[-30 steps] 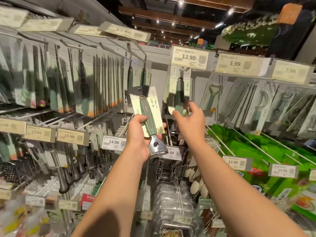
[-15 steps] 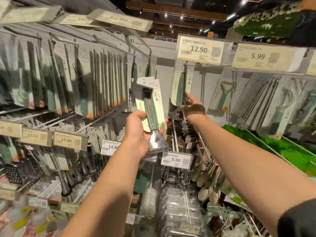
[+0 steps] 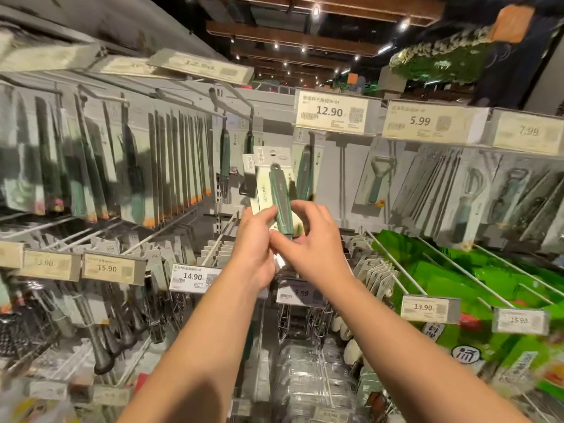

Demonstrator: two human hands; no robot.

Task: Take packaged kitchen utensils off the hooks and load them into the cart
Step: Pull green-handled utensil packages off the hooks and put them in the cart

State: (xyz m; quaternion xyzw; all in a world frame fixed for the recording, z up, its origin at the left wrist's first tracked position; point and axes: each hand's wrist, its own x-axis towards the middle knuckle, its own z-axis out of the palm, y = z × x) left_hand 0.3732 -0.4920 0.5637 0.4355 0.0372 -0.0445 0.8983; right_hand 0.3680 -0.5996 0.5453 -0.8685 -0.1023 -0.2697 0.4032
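Observation:
Both my hands meet in front of the hook wall, holding packaged utensils point(image 3: 279, 193) with green handles on pale cards. My left hand point(image 3: 254, 248) grips the packs from the left. My right hand point(image 3: 317, 248) pinches the lower end of the front pack. A second card edge point(image 3: 248, 166) shows behind the front one. Another green-handled pack point(image 3: 305, 175) still hangs on its hook under the 12.90 price tag point(image 3: 331, 111). The utensil heads are hidden by my fingers. No cart is in view.
Packaged knives point(image 3: 91, 166) fill the hooks to the left. A peeler pack point(image 3: 378, 178) and openers hang to the right. Long bare hook rods point(image 3: 219, 239) jut out just below my hands. Green packets point(image 3: 457, 270) lie at lower right, clear boxes point(image 3: 308, 367) below.
My right hand came back from the hook under the 12.90 tag with a pack and joined it to the one in my left hand. My left hand stayed raised.

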